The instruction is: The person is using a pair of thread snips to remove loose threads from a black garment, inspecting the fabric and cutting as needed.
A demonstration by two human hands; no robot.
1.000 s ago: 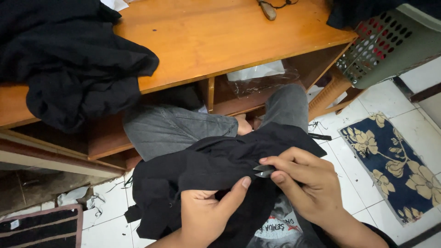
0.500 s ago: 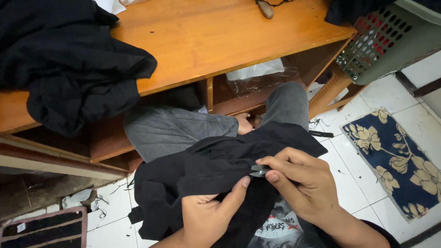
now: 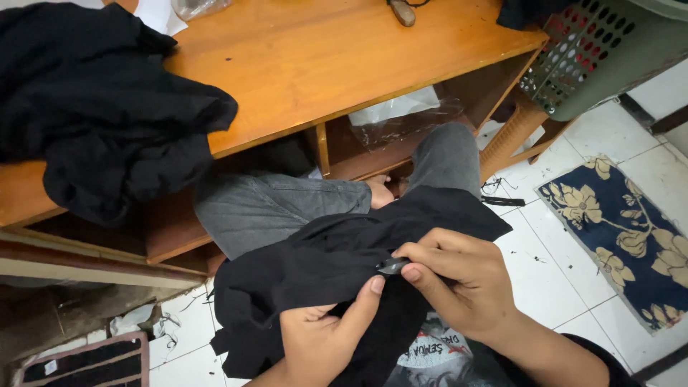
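head view | looks steeply down from the person's head | faces forward to wooden table [image 3: 344,64] and tiled floor [image 3: 545,265] | close to lap | only one view

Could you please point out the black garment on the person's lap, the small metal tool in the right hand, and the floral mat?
black garment [image 3: 308,265], head view, on its bare folds.
small metal tool [image 3: 392,266], head view, on its exposed tip.
floral mat [image 3: 623,236], head view, on its middle.

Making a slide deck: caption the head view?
Both hands, left hand and right hand, pinch a small clip on black cloth.
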